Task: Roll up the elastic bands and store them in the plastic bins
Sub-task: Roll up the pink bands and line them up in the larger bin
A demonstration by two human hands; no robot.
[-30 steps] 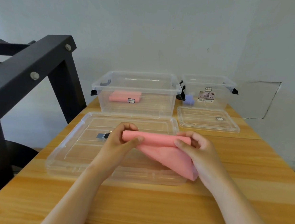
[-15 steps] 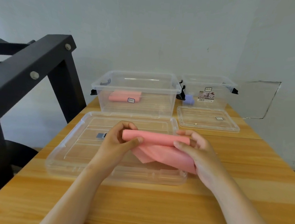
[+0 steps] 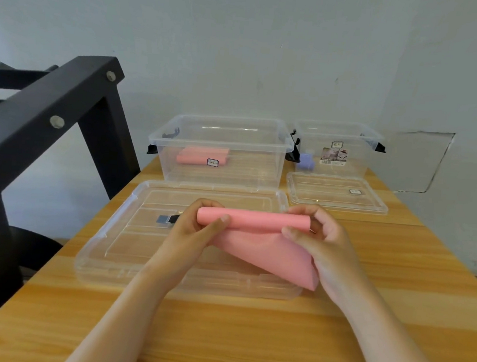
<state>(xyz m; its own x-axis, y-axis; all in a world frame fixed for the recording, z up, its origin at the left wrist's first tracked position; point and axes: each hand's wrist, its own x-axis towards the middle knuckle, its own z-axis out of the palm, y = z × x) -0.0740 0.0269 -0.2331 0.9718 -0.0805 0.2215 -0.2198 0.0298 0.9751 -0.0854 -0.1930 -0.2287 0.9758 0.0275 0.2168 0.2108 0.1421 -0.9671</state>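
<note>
At a wooden table [image 3: 219,339], a person's two bare forearms reach forward over the near edge. The left hand [image 3: 187,231] and the right hand [image 3: 326,245] each clasp one end of a pink elastic band [image 3: 256,223], thumbs pressed on the front, fingers curled round behind. The band is partly rolled into a tube held level between the hands. Its loose tail hangs slanting down toward the right wrist.

The band is held just above a large clear lid [image 3: 106,244] that lies flat on the table. A dark sticker [image 3: 163,219] on the lid shows beside the left hand, its print unreadable.

Behind the lid stands a large clear bin [image 3: 221,128], open, with rolled pink bands [image 3: 199,156] lying on its floor. A small sticker [image 3: 212,162] on its front wall is too small to read. To its right, a small clear bin [image 3: 349,132] holds a purple roll [image 3: 305,161] and carries a printed label [image 3: 334,157] with photos and a barcode, the wording illegible. A small lid [image 3: 335,200] with its own sticker [image 3: 355,191] lies in front of that bin.

A black frame [image 3: 37,113] stands at left. A pale wall [image 3: 241,52] is behind.
</note>
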